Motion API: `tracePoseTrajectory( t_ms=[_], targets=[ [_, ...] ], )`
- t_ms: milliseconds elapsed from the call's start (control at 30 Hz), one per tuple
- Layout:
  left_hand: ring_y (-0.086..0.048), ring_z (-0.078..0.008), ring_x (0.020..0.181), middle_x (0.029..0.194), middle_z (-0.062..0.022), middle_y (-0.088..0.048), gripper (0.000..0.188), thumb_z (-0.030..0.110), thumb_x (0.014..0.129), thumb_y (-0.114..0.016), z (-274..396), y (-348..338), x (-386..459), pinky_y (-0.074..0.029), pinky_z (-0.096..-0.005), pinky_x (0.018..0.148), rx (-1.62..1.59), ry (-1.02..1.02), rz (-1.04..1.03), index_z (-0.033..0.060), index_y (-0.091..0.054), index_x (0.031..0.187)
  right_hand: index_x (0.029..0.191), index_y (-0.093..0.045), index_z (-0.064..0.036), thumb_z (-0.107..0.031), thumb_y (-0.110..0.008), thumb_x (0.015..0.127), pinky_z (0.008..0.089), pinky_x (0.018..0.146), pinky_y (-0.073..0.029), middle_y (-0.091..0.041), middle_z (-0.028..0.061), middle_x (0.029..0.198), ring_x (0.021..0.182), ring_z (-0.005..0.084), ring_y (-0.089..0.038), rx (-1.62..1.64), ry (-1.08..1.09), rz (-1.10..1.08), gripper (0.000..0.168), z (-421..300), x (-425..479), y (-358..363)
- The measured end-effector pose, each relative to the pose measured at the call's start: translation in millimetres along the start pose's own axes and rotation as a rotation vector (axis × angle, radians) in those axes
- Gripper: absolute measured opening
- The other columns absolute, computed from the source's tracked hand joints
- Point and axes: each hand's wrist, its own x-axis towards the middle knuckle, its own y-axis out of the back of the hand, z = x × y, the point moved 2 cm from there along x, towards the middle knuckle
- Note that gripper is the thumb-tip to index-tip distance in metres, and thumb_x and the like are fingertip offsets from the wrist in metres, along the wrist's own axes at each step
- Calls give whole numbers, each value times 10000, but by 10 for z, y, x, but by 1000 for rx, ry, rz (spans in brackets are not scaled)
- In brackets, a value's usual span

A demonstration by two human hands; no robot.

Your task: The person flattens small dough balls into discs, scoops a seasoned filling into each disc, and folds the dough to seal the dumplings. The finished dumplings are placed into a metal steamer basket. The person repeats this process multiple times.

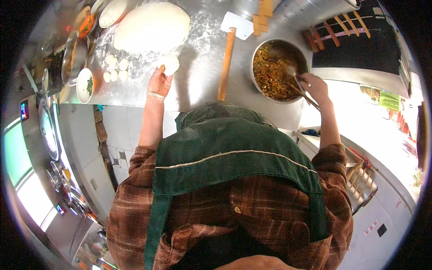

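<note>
My left hand holds a round white piece of dough over the floured steel worktop. My right hand grips the handle of a metal spoon, whose bowl is in a large steel bowl of chopped brown-orange filling. A wooden stick or handle also slants over that bowl's rim near my right hand. Between my hands lies a wooden rolling pin, its far end by a white plastic scraper. A large mass of dough rests beyond my left hand, with several small dough balls nearer the left.
On the left stand a bowl with chopped greens, a metal pan and a white bowl. Wooden pieces lie at the worktop's far side. A metal cylinder is at the upper right, near wooden-handled tools.
</note>
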Motion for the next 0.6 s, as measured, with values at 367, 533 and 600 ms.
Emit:
tracePoseTrajectory(
  t_ms=[367,533,600],
  targets=[
    [-530,-237,1046,1094,-130,-559,298,23,802,-527,-575,-766,-261,-466,-369,882,-169,-91,-15,0,-488,1096,831,-526,-19,-166,-462,797,465,622,-475,-600,191,716,705,360,-602,-197,144,-129,164,197,279,-303],
    [-502,-297,1087,1143,-158,-537,330,86,802,-485,-736,-1043,-497,-419,-434,932,-231,-93,-8,-31,-483,1110,873,-526,-52,-155,-415,847,448,569,-488,-618,142,704,650,324,-617,-232,267,-38,154,191,311,121],
    [-505,-298,1081,1129,-156,-546,310,111,801,-493,-774,-1111,-562,-417,-434,931,-249,-118,-10,-41,-507,1070,903,-532,-67,-150,-414,847,437,595,-491,-618,143,767,701,310,-619,-111,353,-22,155,89,350,153]
  ],
)
